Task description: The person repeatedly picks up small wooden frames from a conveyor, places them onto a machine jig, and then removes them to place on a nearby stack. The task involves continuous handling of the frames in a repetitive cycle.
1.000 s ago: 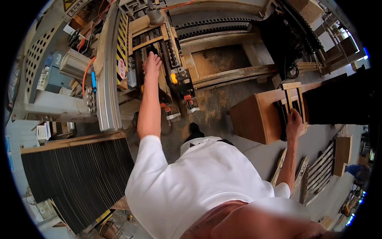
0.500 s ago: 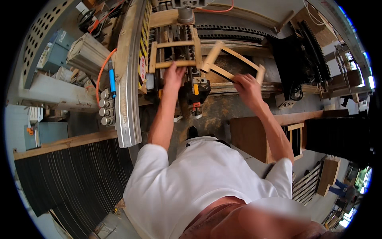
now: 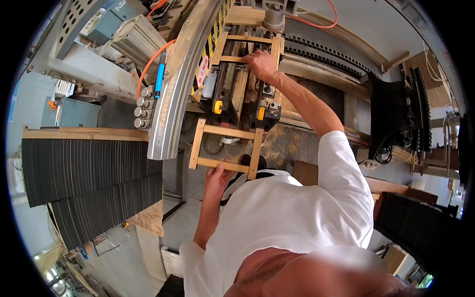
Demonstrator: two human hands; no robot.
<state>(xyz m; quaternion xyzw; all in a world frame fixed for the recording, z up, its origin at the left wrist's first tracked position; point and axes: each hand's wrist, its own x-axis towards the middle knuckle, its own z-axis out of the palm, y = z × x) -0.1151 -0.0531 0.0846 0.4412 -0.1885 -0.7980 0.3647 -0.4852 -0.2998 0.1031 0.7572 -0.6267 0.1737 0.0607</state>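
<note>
On the dark metal machine bed (image 3: 228,85), a pale wooden rectangular frame (image 3: 232,59) lies at my right hand (image 3: 262,65), fingers part-curled, grip unclear. My left hand (image 3: 216,180) pinches a second pale wooden rectangular frame (image 3: 229,132). I judge positioning underway; next calls for level seating.

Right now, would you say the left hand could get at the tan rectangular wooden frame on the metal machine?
Probably not easily: the left hand holds a second tan wooden frame, and the right hand touches the first frame.
</note>
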